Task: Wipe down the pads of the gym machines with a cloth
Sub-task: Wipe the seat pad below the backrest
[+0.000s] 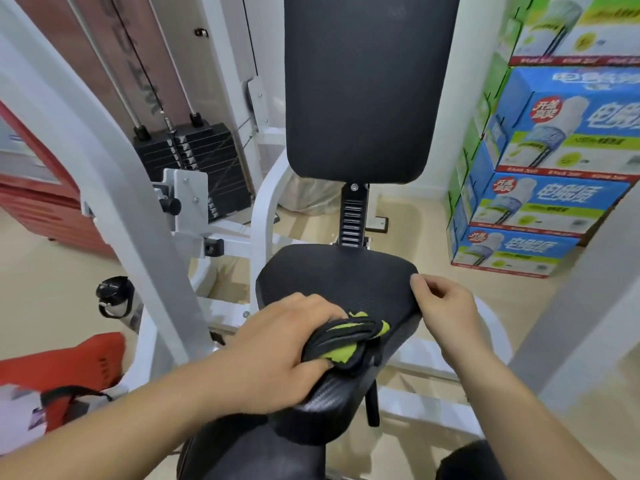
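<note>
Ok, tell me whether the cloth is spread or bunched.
Bunched: the left hand grips the cloth, crumpled in folds, on the seat pad.

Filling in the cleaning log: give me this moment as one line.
stage: wiping seat pad | left hand: grips cloth on it | right hand: grips its edge | backrest pad: untouched

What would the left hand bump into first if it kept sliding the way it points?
Probably the right hand. The left hand grips the cloth, pointing right across the seat, whose right edge the right hand holds. Depth is unclear.
</note>
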Demonstrator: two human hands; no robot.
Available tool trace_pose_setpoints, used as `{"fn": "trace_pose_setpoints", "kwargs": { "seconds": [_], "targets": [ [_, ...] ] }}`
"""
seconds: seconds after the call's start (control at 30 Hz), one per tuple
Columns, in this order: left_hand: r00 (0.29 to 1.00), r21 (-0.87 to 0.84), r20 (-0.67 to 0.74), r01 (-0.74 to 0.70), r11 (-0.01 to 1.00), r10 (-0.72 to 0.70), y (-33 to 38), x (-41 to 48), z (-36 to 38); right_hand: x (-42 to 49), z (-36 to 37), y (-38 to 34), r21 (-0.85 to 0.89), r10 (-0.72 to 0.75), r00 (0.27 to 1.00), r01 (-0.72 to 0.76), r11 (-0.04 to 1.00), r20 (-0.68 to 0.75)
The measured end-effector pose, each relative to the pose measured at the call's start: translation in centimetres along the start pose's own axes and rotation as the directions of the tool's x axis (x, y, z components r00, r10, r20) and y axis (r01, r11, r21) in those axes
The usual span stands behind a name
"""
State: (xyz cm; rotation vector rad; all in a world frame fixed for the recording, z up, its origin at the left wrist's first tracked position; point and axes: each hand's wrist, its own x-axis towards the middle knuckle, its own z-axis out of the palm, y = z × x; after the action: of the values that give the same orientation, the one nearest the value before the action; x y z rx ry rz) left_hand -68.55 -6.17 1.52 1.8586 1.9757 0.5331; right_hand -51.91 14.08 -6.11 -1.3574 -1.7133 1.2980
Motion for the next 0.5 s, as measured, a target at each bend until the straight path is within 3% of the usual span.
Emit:
{"fn": "trace_pose_setpoints", "kwargs": {
  "seconds": [0.07, 0.17, 0.23, 0.37, 0.5],
  "targets": [
    [0.999, 0.029, 0.048, 0.000, 1.000, -0.001, -1.2, 1.5, -0.7, -0.3, 0.2, 0.1, 0.001, -0.035, 0.999, 0.035, 0.999, 0.038],
    [0.987, 0.236, -0.031, 0.159, 0.959, -0.156, -3.9, 7.2, -0.7, -0.4, 0.2, 0.5, -0.036, -0.007, 0.997, 0.010, 0.999, 0.082],
    [0.979, 0.243, -0.063, 0.205, 0.948, -0.195, -2.8, 10.0, 1.1, 0.0, -0.4, 1.1, 0.041, 0.041, 0.993, -0.046, 0.998, 0.109],
    [0.995, 0.116, 0.099, -0.039, 0.992, 0.027, 0.9, 10.6, 3.2, 0.4, -2.4, 2.7, 0.255, 0.145, 0.960, -0.206, 0.945, 0.238],
    [0.976, 0.141, 0.200, -0.111, 0.984, 0.082, 0.0, 16.0, 3.1, 0.3, -2.9, 3.4, 0.368, 0.233, 0.945, -0.305, 0.878, 0.229]
  ]
}}
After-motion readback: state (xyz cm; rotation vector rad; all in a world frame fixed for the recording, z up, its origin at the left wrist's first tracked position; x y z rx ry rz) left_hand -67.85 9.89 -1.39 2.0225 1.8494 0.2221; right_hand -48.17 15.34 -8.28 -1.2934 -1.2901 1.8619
